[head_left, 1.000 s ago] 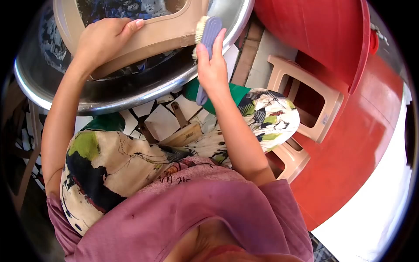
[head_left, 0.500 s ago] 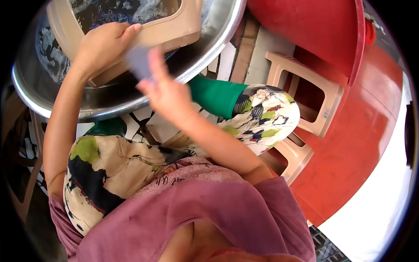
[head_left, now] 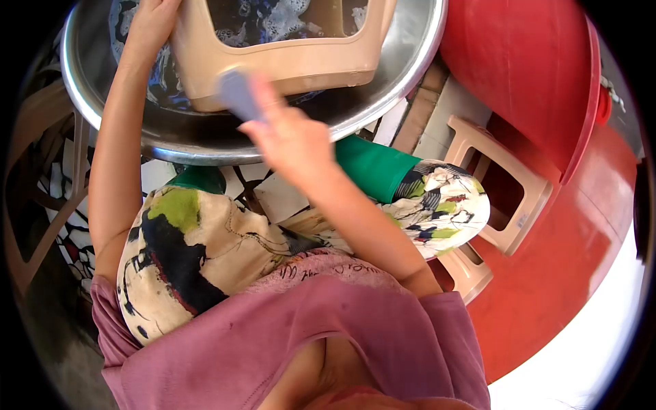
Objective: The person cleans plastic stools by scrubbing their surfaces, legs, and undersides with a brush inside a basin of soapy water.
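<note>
A beige plastic stool (head_left: 294,65) is tilted in a large metal basin (head_left: 418,41) that holds sudsy, dark water (head_left: 280,20). At the top left, my left hand (head_left: 154,19) is closed on the stool's side; its fingertips are partly cut off by the frame. My right hand (head_left: 297,143) is closed on a grey-blue scrubbing pad (head_left: 239,96), smeared by motion. The pad overlaps the lower corner of the stool in view; whether it presses on the surface I cannot tell.
A big red tub (head_left: 519,61) stands at the upper right. Beside it are two more beige stools (head_left: 529,205) on a red surface (head_left: 547,294). My knees and green boots (head_left: 379,167) are close against the basin. Brown furniture legs (head_left: 51,232) are at the left.
The stool has turned and shifted in the basin, and my left hand has moved from its near edge to its left side. My right hand still moves with the pad. The whole view has shifted too.
</note>
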### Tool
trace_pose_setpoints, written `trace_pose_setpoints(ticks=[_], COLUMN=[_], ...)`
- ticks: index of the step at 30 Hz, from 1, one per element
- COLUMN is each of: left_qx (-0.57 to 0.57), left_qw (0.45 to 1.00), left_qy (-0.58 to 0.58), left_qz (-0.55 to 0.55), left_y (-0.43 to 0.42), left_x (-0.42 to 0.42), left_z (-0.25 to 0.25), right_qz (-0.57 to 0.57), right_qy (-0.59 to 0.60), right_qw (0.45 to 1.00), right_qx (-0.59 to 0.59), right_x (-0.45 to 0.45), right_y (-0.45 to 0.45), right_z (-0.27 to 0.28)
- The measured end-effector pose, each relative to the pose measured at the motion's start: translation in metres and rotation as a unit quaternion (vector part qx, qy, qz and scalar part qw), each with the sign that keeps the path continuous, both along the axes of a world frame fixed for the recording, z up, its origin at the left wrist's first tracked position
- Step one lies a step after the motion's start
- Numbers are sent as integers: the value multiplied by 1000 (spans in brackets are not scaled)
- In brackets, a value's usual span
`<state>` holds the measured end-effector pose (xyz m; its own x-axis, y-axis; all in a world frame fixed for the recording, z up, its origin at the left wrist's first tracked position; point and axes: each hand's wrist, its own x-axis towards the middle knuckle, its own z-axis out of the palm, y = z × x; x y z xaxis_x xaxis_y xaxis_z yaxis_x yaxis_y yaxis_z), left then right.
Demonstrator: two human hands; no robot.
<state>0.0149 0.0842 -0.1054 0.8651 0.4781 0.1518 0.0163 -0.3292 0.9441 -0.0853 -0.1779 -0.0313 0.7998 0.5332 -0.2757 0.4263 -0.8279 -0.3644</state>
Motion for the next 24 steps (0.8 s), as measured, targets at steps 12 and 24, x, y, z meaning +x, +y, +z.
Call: trace_pose_setpoints(ticks=[12, 24], left_qx=[-416, -416], left_qw=[907, 904], left_qy=[69, 103], left_qz=[-1, 14], left_y=[-17, -28], left_x=[-12, -15], left_z=[-3, 16], right_qz=[-2, -160], right_qy=[19, 61], right_qw=[999, 979], right_qx=[-35, 107], right_x=[-4, 17], right_y=[10, -28], right_z=[12, 16])
